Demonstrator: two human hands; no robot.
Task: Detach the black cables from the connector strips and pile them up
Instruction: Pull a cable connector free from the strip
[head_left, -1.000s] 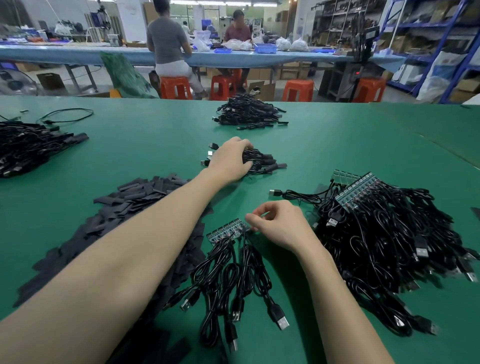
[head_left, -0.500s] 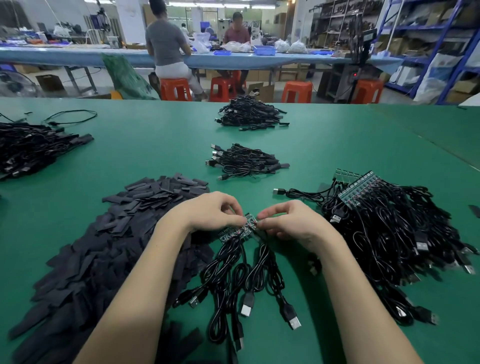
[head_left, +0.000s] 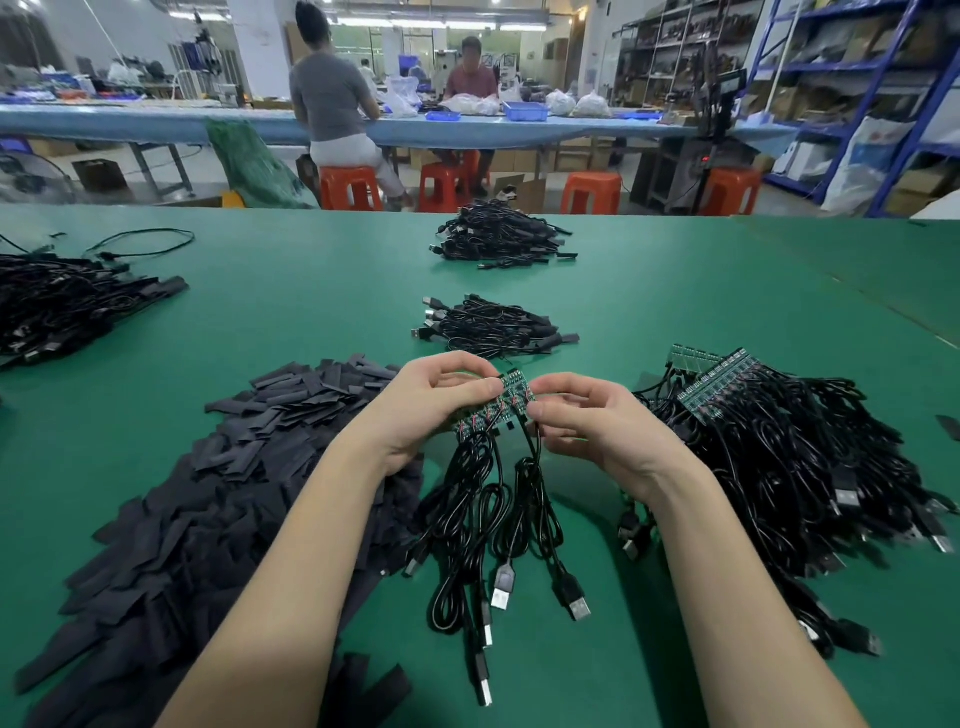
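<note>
**Head view: connector strip held between both hands above the green table**

Head-camera footage shows a green connector strip (head_left: 498, 402) held raised over the green table (head_left: 311, 312), between two bare hands. The strip's left part is gripped by the left hand (head_left: 431, 402), with thumb and curled fingers closed around it. Its right end is pinched by the right hand (head_left: 587, 426) between thumb and fingertips. Several black cables (head_left: 498, 499) are seen hanging from the strip's lower edge, their loops and USB plugs resting on the table between the forearms.

A large heap of cables still attached to strips (head_left: 789, 457) is seen just to the right of the right hand. A small pile of loose cables (head_left: 493, 327) lies on the table beyond the hands, and a further cable pile (head_left: 498, 236) is placed near the table's far edge. A spread of flat dark strips (head_left: 234, 467) is seen under and beside the left forearm, and another mass of black cables (head_left: 62, 301) lies at the far left. Behind the table, orange stools (head_left: 592, 192) and two seated people (head_left: 337, 114) are visible at a long blue bench (head_left: 156, 124).
</note>
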